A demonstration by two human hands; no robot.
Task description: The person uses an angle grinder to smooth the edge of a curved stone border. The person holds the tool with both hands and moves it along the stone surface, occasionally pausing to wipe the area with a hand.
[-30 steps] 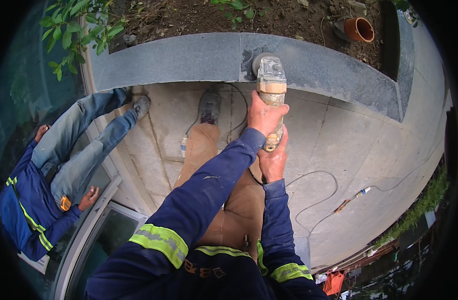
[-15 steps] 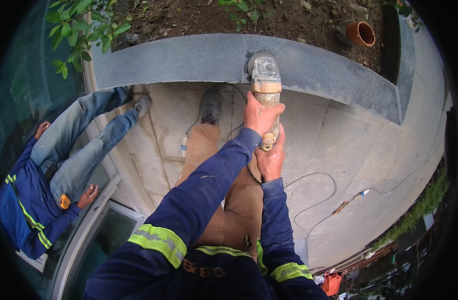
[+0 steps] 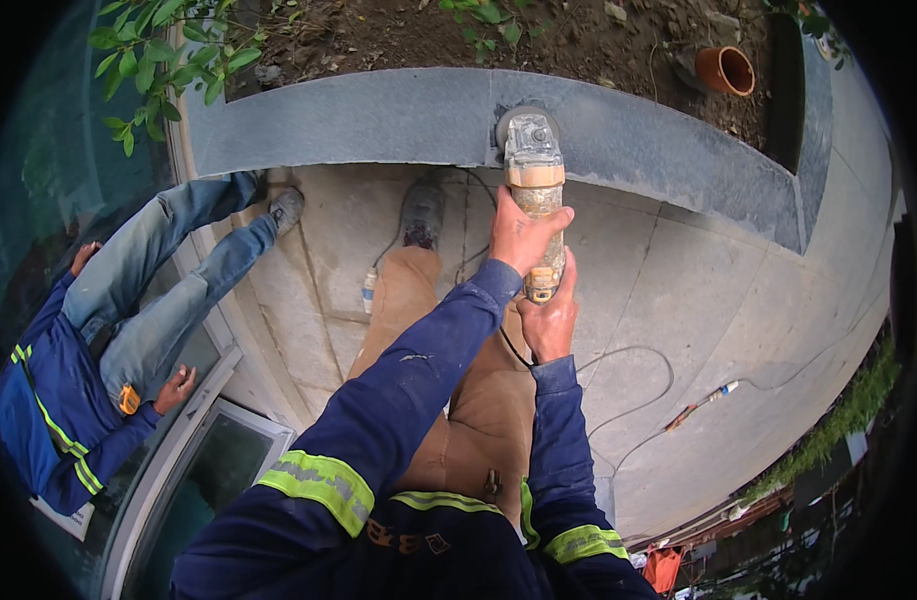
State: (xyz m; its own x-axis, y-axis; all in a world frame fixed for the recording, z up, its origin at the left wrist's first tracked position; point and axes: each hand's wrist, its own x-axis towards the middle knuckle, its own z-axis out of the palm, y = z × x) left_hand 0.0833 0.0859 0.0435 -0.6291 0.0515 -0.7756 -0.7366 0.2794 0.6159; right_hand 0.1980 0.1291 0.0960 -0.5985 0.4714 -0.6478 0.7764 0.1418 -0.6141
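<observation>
An angle grinder (image 3: 534,180), dusty and scuffed with orange bands, points away from me. Its round disc (image 3: 503,125) lies against the top of the grey stone coping (image 3: 378,118), beside a joint and a darker patch. My left hand (image 3: 521,236) wraps round the middle of the grinder's body, thumb across the top. Closed on the rear end of the body, nearer to me, is my right hand (image 3: 550,320). The undersides of the grinder and of both hands are hidden.
Beyond the coping lies a soil bed (image 3: 378,40) with an orange pipe (image 3: 725,71) and leafy branches (image 3: 148,60). A cable (image 3: 668,375) with a connector (image 3: 720,391) crosses the paving (image 3: 698,300). At left, a person in jeans (image 3: 168,250) sits near the glass.
The grinder stays at nearly the same spot on the coping. My right hand has shifted very slightly to the right at its rear end.
</observation>
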